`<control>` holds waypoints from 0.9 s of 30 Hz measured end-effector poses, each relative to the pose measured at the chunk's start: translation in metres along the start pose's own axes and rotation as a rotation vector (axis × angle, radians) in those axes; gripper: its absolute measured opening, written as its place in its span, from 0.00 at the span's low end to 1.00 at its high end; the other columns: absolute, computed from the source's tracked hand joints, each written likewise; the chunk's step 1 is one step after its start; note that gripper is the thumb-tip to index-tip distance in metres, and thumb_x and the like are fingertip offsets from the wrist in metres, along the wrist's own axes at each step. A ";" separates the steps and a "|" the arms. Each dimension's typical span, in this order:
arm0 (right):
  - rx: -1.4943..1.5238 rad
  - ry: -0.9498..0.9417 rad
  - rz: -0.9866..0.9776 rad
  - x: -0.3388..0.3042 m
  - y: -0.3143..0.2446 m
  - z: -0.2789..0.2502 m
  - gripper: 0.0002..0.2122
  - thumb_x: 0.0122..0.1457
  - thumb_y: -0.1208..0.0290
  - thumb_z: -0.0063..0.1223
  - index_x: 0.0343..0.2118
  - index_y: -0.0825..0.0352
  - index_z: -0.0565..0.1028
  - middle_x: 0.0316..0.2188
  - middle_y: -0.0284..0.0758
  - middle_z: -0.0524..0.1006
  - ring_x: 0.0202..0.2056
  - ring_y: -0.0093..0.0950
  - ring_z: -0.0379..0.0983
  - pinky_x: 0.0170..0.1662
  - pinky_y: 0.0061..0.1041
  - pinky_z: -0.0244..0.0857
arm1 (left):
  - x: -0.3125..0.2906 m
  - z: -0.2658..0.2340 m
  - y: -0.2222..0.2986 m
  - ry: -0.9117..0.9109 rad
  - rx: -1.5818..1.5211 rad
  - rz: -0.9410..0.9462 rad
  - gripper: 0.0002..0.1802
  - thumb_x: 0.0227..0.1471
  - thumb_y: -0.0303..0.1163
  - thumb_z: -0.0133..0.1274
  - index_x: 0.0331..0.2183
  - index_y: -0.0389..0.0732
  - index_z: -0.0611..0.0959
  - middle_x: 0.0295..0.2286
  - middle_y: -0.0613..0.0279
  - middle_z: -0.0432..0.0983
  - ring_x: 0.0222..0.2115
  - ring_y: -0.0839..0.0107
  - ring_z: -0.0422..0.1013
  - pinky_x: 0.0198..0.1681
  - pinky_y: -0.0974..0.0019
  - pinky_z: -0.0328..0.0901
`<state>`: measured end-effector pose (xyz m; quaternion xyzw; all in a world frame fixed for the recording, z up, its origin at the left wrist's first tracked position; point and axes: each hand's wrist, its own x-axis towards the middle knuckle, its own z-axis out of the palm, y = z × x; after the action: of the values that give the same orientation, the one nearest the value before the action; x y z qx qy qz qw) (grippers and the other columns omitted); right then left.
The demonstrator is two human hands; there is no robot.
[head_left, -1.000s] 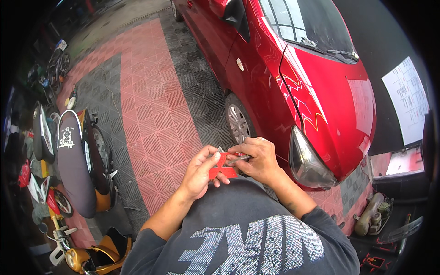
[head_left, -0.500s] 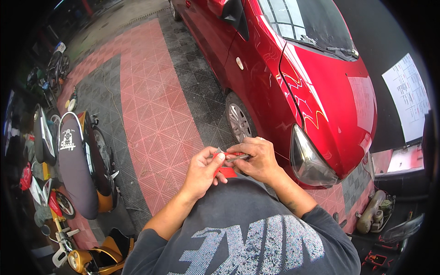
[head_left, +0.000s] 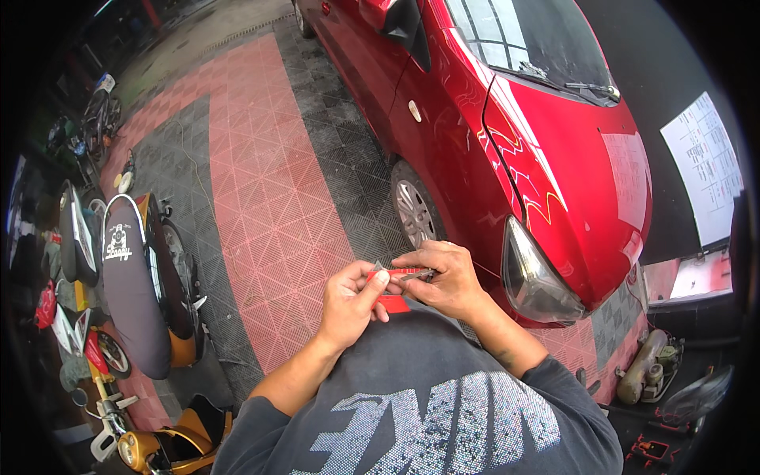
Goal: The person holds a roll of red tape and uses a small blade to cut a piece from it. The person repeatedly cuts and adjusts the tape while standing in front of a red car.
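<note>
The floor is laid with ribbed interlocking tiles: a broad red band (head_left: 265,182) runs from near to far, with dark grey tiles (head_left: 170,162) to its left and black tiles (head_left: 336,131) to its right. At the far end the tiling gives way to bare concrete (head_left: 186,43). A red car (head_left: 578,170) fills the right side, its hood and windscreen (head_left: 495,36) catching bright reflections. Beyond it on the right is a black surface (head_left: 641,55) with a white sheet (head_left: 703,170). Parked motorbikes (head_left: 134,293) line the left, where the light is dimmer.
</note>
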<state>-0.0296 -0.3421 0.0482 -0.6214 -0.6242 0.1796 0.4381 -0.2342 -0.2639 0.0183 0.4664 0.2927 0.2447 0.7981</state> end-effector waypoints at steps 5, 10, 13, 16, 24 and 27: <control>-0.018 0.009 0.012 -0.001 0.007 -0.003 0.15 0.46 0.71 0.73 0.39 0.65 0.88 0.26 0.36 0.82 0.27 0.31 0.80 0.32 0.30 0.72 | 0.001 0.007 0.000 -0.031 -0.047 -0.007 0.12 0.73 0.36 0.52 0.46 0.36 0.78 0.37 0.54 0.85 0.26 0.73 0.82 0.27 0.72 0.76; -0.019 0.012 0.031 -0.004 0.005 -0.003 0.13 0.50 0.71 0.75 0.39 0.65 0.88 0.26 0.36 0.82 0.27 0.30 0.80 0.30 0.29 0.72 | 0.000 0.007 0.004 -0.017 0.033 -0.056 0.14 0.74 0.38 0.49 0.47 0.36 0.78 0.39 0.54 0.84 0.30 0.70 0.83 0.31 0.70 0.78; -0.013 0.012 0.047 -0.006 0.004 -0.003 0.13 0.50 0.69 0.77 0.39 0.63 0.88 0.26 0.34 0.82 0.26 0.28 0.79 0.29 0.28 0.72 | 0.000 0.005 0.001 -0.017 0.047 -0.073 0.16 0.74 0.40 0.49 0.49 0.36 0.79 0.41 0.57 0.85 0.34 0.69 0.83 0.33 0.69 0.78; -0.016 0.006 0.042 -0.007 0.005 -0.003 0.14 0.50 0.66 0.78 0.39 0.62 0.89 0.26 0.32 0.82 0.24 0.25 0.79 0.27 0.25 0.74 | 0.003 0.007 -0.009 -0.001 0.019 0.049 0.14 0.75 0.38 0.49 0.47 0.36 0.80 0.39 0.60 0.85 0.37 0.72 0.82 0.37 0.70 0.76; 0.012 -0.020 0.068 -0.008 0.010 -0.002 0.14 0.52 0.69 0.78 0.40 0.67 0.87 0.24 0.35 0.81 0.22 0.23 0.81 0.26 0.22 0.73 | 0.004 0.012 -0.018 0.031 0.006 0.176 0.12 0.75 0.34 0.49 0.44 0.36 0.82 0.37 0.62 0.85 0.38 0.79 0.79 0.44 0.74 0.71; 0.008 -0.006 0.067 -0.007 0.008 -0.003 0.14 0.52 0.69 0.77 0.40 0.67 0.88 0.24 0.36 0.81 0.23 0.25 0.81 0.27 0.24 0.74 | 0.005 0.005 -0.017 -0.004 -0.003 0.096 0.11 0.74 0.34 0.49 0.46 0.36 0.80 0.38 0.61 0.85 0.39 0.77 0.80 0.45 0.72 0.72</control>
<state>-0.0233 -0.3481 0.0421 -0.6397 -0.6035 0.1987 0.4325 -0.2254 -0.2711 0.0041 0.4793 0.2682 0.2822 0.7866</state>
